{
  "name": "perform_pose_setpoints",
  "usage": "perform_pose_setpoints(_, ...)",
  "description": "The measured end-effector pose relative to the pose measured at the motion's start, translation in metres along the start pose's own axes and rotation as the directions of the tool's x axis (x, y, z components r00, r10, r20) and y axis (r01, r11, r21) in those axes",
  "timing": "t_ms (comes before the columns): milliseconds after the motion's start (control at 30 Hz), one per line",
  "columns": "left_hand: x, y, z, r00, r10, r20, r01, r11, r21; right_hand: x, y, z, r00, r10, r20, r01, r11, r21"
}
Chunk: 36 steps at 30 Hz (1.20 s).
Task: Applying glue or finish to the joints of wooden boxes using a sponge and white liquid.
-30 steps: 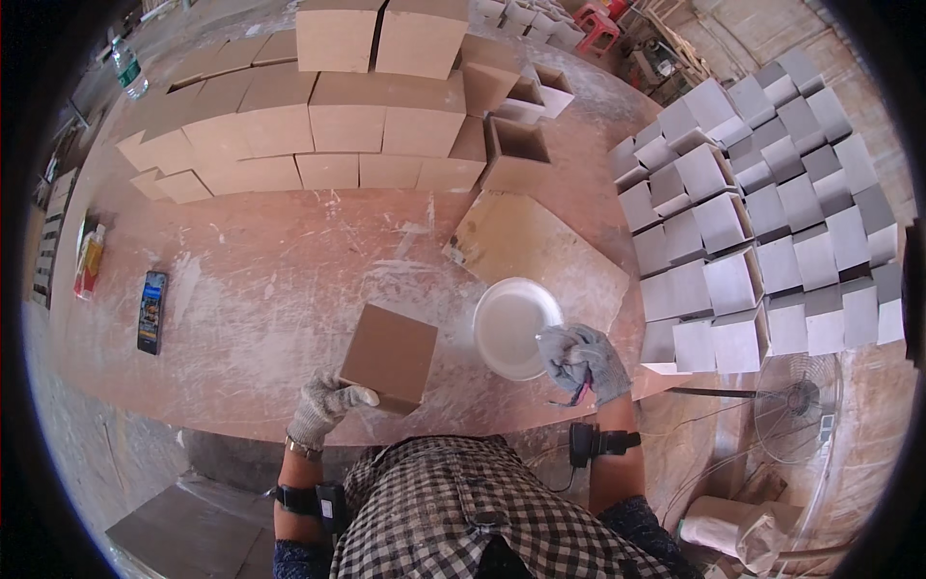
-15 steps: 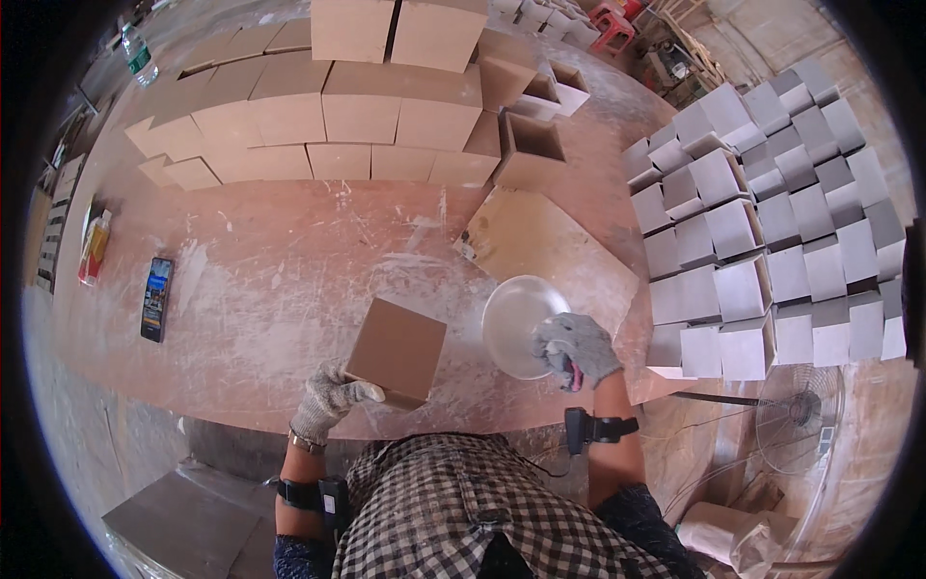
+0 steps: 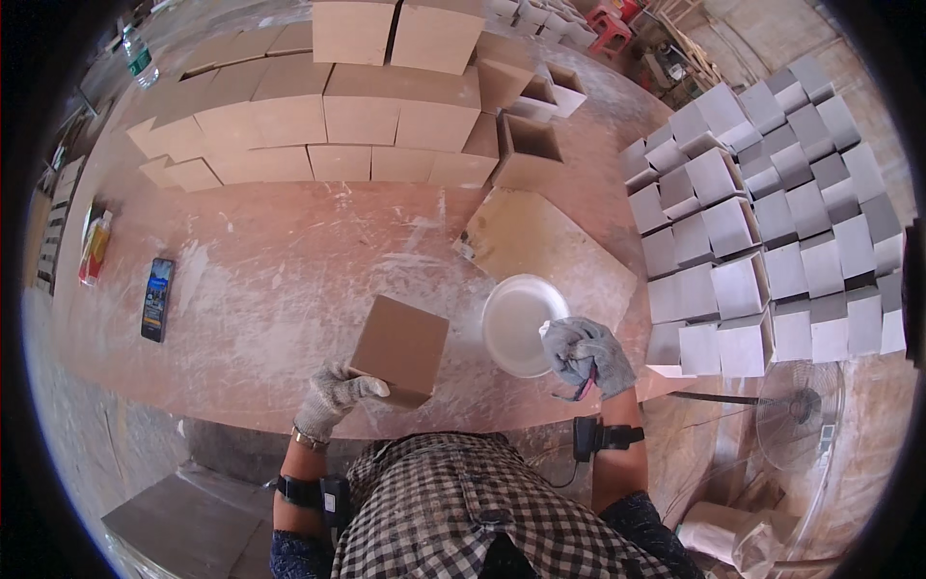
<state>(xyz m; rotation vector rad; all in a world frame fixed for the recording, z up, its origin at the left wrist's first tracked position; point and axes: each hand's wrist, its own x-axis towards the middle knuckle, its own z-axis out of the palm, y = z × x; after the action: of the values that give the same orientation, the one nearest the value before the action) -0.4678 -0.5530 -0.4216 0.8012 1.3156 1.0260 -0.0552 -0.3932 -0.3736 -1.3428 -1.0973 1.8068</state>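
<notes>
My left hand [image 3: 333,398], in a pale knit glove, grips the lower left edge of a brown box [image 3: 400,343]. The box is tilted above the near part of the table, its flat side turned up. My right hand [image 3: 590,357], in a grey glove, is closed around a small tool with a pink and dark handle [image 3: 585,386]. A whitish bit shows at the fingertips; the tool's working end is mostly covered by the glove. Beside that hand, at its left, stands a round white bowl [image 3: 497,343] with pale contents.
A stained board [image 3: 569,251] lies beyond the bowl. Rows of brown boxes [image 3: 289,116] are stacked at the back, an open-topped box [image 3: 531,154] at their right end. White boxes [image 3: 733,280] stand at right. A phone [image 3: 156,299] and a bottle [image 3: 95,251] lie left; a fan [image 3: 796,410] stands lower right.
My right hand has moved a little to the right, from over the bowl to its right rim, and has turned with the tool. The left hand and the box have hardly moved.
</notes>
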Motion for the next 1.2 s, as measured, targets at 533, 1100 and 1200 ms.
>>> perform_pose_setpoints(533, -0.012, 0.021, 0.011, 0.982, 0.066, 0.177, -0.061, 0.998, -0.033, -0.028, -0.043, 0.193, 0.83, -0.094, 0.549, 0.504, 0.549, -0.667)
perform_pose_setpoints(1100, -0.009, 0.006, 0.014, 0.965, 0.163, 0.204, -0.142, 0.984, -0.111, 0.006, -0.012, 0.206, 0.52, -0.565, 0.64, 0.562, -0.337, -0.755)
perform_pose_setpoints(1200, -0.001, -0.003, 0.023, 0.962, 0.188, 0.197, -0.155, 0.973, -0.173, 0.003, -0.016, 0.216, 0.74, -0.562, 0.369, 0.491, 0.076, -0.868)
